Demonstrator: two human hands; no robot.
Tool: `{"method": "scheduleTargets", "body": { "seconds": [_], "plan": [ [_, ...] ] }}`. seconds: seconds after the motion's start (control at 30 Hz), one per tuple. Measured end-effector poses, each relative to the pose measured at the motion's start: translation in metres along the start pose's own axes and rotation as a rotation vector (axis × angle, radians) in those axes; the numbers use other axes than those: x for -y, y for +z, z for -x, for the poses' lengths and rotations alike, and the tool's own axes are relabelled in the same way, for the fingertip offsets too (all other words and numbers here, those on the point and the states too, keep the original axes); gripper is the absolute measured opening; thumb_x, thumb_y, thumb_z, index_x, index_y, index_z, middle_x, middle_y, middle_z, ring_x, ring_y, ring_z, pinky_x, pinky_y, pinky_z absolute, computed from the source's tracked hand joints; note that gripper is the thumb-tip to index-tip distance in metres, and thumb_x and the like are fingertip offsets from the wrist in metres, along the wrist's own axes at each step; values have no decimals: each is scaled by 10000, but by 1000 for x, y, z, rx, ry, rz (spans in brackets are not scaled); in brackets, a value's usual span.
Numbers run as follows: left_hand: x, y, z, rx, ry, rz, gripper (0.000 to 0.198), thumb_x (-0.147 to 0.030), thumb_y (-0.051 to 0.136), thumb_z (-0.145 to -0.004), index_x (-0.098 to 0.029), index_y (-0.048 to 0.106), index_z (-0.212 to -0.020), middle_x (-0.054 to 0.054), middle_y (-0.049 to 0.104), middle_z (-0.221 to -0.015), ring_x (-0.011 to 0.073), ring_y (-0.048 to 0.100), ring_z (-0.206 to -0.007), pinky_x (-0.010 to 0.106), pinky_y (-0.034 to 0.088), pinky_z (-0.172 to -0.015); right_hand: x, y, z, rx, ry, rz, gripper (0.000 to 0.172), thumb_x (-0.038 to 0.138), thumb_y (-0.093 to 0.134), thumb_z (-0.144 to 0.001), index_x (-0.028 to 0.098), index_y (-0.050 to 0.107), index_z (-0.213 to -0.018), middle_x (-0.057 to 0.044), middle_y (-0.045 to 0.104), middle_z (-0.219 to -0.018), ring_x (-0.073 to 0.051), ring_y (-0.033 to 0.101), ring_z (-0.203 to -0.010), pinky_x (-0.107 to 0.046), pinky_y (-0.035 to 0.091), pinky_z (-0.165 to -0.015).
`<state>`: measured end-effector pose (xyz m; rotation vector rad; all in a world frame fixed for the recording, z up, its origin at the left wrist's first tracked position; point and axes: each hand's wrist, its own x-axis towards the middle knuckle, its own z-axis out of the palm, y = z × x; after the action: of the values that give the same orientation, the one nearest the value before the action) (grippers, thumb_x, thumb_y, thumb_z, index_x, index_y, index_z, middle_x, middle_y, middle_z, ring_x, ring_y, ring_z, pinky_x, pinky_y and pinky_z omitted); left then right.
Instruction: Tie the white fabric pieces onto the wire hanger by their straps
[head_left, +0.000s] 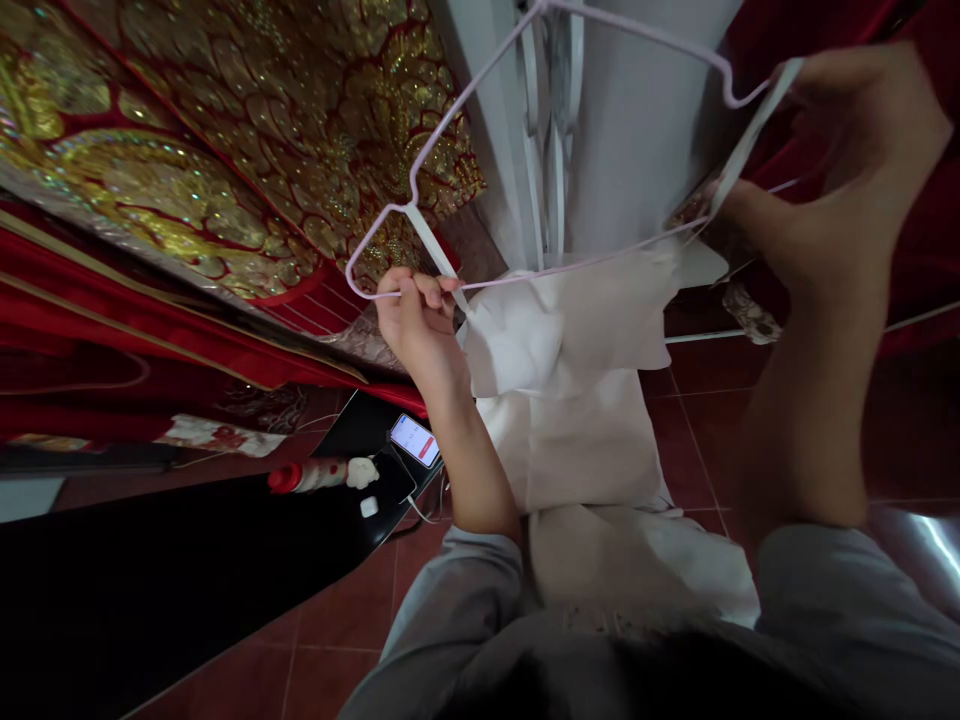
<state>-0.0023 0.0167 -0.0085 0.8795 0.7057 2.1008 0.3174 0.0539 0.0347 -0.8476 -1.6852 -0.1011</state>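
Note:
A pale pink clothes hanger [480, 85] is held up in front of me. The fingers of my left hand [420, 325] curl round the lower bar at its left corner. There, a white strap [431, 240] hangs from the hanger's left notch, passing just beside my fingertips. At the right end, my right hand [847, 170] grips another white strap [754, 140], stretched between fingertips and thumb; slight blur hides the exact hold. Below the bar hangs a cream-white garment [577, 430], draped down in folds towards my body.
Red clothing with gold sequins [315, 130] hangs on the left. A black table [187, 580] bears a lit phone [415, 440], a red-capped bottle [307, 476] and a small white case [369, 507]. Behind the hanger stands a pale grey panel [637, 130]. The floor [337, 620] is red tile.

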Motion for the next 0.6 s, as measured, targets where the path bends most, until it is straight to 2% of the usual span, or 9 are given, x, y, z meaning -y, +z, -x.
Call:
{"method": "scheduleTargets", "body": {
  "seconds": [0.1, 0.17, 0.23, 0.3, 0.4, 0.47, 0.53, 0.6],
  "plan": [
    [2, -1, 2, 11, -15, 15, 162, -282, 692, -987, -235, 549, -927, -49, 474, -663, 122, 659, -729, 224, 539, -765, 30, -1, -17, 116, -31, 186, 508, 414, 820, -803, 189, 716, -1246, -115, 704, -1156, -321, 652, -1164, -512, 494, -1065],
    [2, 0, 4, 17, -31, 30, 178, -285, 706, -982, -232, 548, -920, -50, 479, -662, 121, 663, -731, 217, 529, -750, 42, 1, -15, 73, -37, 257, 467, 254, 762, -812, 189, 697, -1270, -131, 680, -1256, -335, 619, -1246, -530, 473, -1119],
    [2, 2, 5, 7, -54, 28, 174, -273, 690, -992, -228, 541, -913, -49, 474, -655, 122, 662, -721, 216, 521, -735, 50, 8, -2, -11, -72, 248, 466, 174, 695, -819, 202, 688, -1284, -127, 668, -1313, -318, 608, -1280, -536, 460, -1166],
    [1, 5, 6, -19, -72, 5, 146, -243, 634, -1018, -227, 532, -915, -49, 459, -643, 122, 658, -714, 214, 508, -719, 56, 20, 18, 3, -97, 199, 428, 183, 654, -855, 235, 678, -1279, -102, 690, -1297, -297, 627, -1274, -555, 448, -1202],
    [3, 8, 9, -60, -78, -46, 102, -223, 549, -1043, -229, 521, -945, -37, 492, -676, 131, 674, -748, 231, 509, -746, 65, 41, 49, 268, -20, 137, 420, 276, 656, -889, 299, 627, -1308, -60, 705, -1291, -322, 603, -1352, -657, 368, -1253],
    [6, 7, 14, -74, -86, -87, 63, -267, 567, -1035, -229, 538, -994, -6, 594, -811, 146, 701, -840, 260, 523, -810, 69, 53, 64, 376, 77, 101, 481, 327, 674, -888, 331, 574, -1359, -58, 676, -1339, -342, 526, -1441, -682, 330, -1268],
    [6, 3, 22, -54, -80, -170, 148, -356, 645, -1003, -222, 589, -1029, 33, 658, -975, 173, 703, -941, 298, 526, -881, 70, 59, 73, 344, 150, 62, 487, 339, 664, -902, 347, 549, -1376, -68, 652, -1354, -336, 490, -1461, -658, 351, -1266],
    [-3, 0, 33, 74, -86, -340, 249, -438, 723, -961, -204, 666, -1021, 67, 691, -1052, 209, 681, -1009, 341, 513, -953, 69, 62, 77, 290, 167, 50, 436, 327, 636, -926, 360, 561, -1354, -64, 660, -1315, -320, 521, -1413, -646, 358, -1268]
  ]
}}
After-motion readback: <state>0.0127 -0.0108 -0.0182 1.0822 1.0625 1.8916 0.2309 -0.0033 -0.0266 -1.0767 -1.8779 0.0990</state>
